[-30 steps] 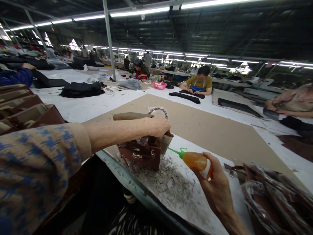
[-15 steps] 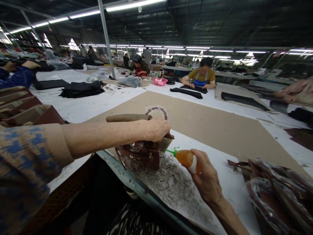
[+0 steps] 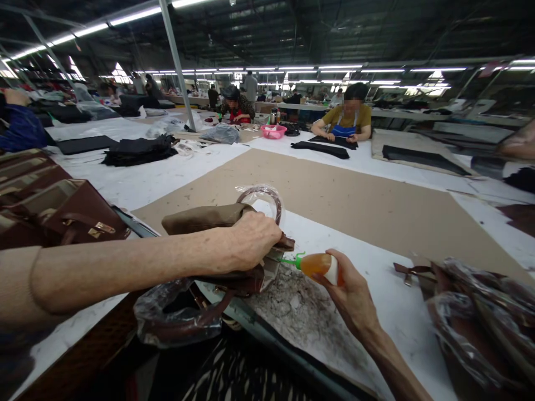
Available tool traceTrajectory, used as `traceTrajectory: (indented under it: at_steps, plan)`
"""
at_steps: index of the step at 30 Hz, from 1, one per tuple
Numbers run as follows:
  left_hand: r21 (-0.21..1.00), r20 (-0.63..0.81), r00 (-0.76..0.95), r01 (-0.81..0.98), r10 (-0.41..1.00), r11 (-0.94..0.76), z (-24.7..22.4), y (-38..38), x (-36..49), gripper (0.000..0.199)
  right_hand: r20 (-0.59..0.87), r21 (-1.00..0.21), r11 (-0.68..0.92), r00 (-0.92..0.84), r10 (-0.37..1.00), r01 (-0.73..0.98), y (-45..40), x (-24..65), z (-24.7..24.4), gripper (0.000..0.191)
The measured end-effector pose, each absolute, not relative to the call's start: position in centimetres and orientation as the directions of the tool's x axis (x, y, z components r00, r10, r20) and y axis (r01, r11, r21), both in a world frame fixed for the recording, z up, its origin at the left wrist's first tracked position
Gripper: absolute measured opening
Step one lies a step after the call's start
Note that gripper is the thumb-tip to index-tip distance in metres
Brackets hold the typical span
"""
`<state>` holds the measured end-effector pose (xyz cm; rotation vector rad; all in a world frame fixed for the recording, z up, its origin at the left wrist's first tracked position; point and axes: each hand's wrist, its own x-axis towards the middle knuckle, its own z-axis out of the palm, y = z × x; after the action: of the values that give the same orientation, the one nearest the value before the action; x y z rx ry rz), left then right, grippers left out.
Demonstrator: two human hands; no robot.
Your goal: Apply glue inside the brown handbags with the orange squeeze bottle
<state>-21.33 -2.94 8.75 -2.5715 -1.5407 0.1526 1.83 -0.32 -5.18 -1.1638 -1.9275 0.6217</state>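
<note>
My right hand [image 3: 353, 292] is clamped round a bottle [image 3: 320, 268] (amber liquid [image 3: 312, 267] inside), its green nozzle [image 3: 297, 260] at the bag [image 3: 248, 281]; my left hand [image 3: 253, 239] grips the bag's edge, fingers together.

Dark ceiling [image 3: 355, 33], strip lights [image 3: 134, 16], bright windows [image 3: 120, 74]

The person's left hand [image 3: 253, 239] is gripping a brown bag [image 3: 247, 283] while the right hand [image 3: 353, 295] is holding an amber bottle [image 3: 312, 266], its green nozzle [image 3: 289, 260] pointing toward the bag.
</note>
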Motion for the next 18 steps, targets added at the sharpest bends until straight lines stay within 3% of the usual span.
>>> traceTrajectory:
  at_steps: [3, 14, 18]
  plan:
    - [-0.234, 0.001, 0.462, 0.863, 0.887, -0.449, 8.3, -3.5, -22.0, 0.004, 0.293, -0.783, 0.379, -0.245, 0.924, 0.493, -0.4, 2.0, -5.2, 0.047]
    - [-0.221, 0.001, 0.475, 0.859, 0.880, -0.463, 7.4, -5.5, -22.0, 0.016, 0.139, -0.862, 0.259, -0.289, 0.947, 0.436, -1.9, 2.1, -4.2, 0.044]
    - [-0.242, 0.012, 0.470, 0.858, 0.883, -0.454, 6.8, -5.9, -22.2, 0.017, 0.147, -0.846, 0.267, -0.279, 0.949, 0.461, -1.7, 2.0, -3.5, 0.045]
